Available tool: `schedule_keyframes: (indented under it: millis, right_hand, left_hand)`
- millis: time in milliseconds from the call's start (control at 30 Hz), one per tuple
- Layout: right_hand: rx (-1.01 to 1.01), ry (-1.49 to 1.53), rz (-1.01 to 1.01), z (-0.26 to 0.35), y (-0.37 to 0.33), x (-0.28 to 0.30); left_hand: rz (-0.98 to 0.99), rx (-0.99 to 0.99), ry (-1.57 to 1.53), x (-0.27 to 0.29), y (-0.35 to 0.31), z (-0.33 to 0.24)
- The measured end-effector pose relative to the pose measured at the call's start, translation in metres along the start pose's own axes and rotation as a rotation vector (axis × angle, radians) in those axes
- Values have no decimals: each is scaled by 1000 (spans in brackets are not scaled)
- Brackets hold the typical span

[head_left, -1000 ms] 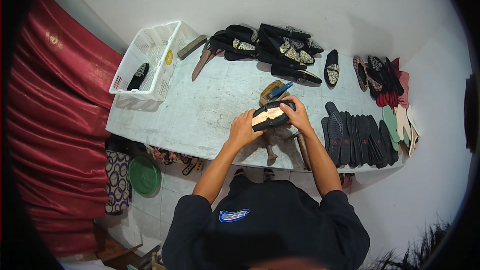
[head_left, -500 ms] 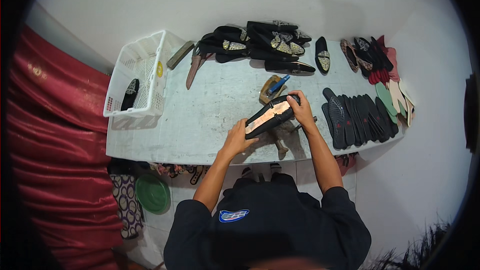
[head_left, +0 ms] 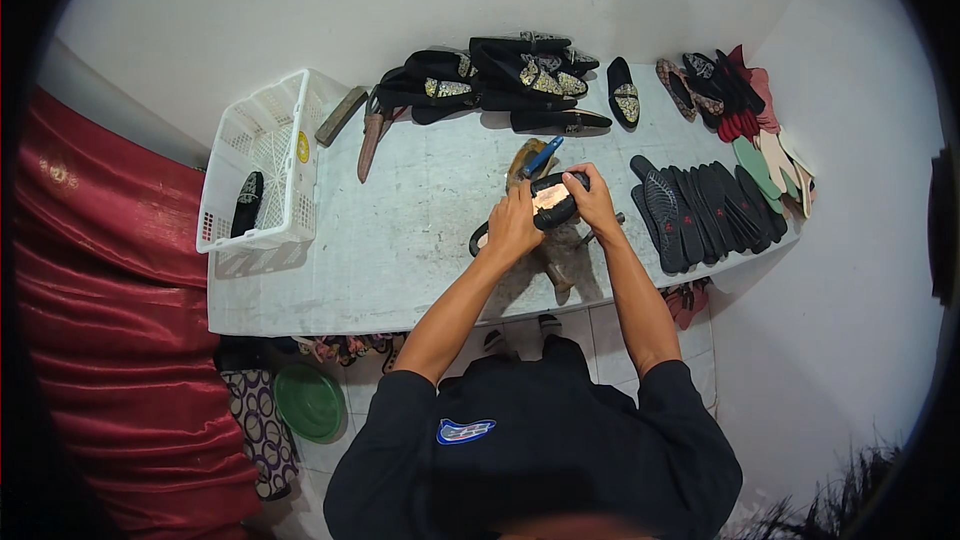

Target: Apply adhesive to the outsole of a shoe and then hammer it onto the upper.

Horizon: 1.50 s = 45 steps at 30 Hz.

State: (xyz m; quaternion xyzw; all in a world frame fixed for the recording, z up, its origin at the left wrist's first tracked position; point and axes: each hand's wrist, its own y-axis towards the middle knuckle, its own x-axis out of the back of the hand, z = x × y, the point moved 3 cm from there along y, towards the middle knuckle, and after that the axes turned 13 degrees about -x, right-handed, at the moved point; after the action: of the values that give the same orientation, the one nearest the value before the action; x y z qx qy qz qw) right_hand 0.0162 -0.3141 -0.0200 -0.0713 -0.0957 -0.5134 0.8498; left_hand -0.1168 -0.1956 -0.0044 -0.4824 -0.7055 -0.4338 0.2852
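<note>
both hands hold one black shoe [head_left: 552, 202] over the table [head_left: 400, 240]: left hand [head_left: 513, 225] clenched on its near end, right hand [head_left: 590, 198] gripping the far end, pale insole facing up. this looks like the fitting or pressing step on the shoe. just beyond the grip lies a blue-handled tool [head_left: 541, 156]; right of it a row of soles [head_left: 700, 205]; far left a white basket [head_left: 262, 165]. next calls for a firm, steady hold.

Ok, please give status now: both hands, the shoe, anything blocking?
Left hand and right hand both grip the black shoe above the table. Brush with blue handle just behind. Nothing blocking.
</note>
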Motion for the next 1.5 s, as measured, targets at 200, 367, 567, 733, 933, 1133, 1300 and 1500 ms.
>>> schedule_keyframes:
  millis: [200,367,567,733,933,1133,1300,1500]
  right_hand:
    - [-115,83,78,1,-1,3]
    - [-120,64,23,-10,-4,9]
    - [-69,90,-26,-19,-6,11]
    - [-138,184,8,-16,-1,10]
    - [-78,108,18,-6,5,4]
    - [-137,119,23,-19,-2,7]
    - [-198,144,28,-22,-6,12]
    - [-234,170,49,-18,-8,10]
  left_hand:
    - [20,72,-50,-2,1,-2]
    - [90,50,-63,3,10,-2]
    - [117,-41,-24,4,16,2]
    - [93,-58,-7,3,23,3]
    - [75,-47,-20,3,22,12]
    - [131,-161,-105,17,14,21]
    - [290,24,-172,33,-16,47]
    - [199,139,-204,31,-46,63]
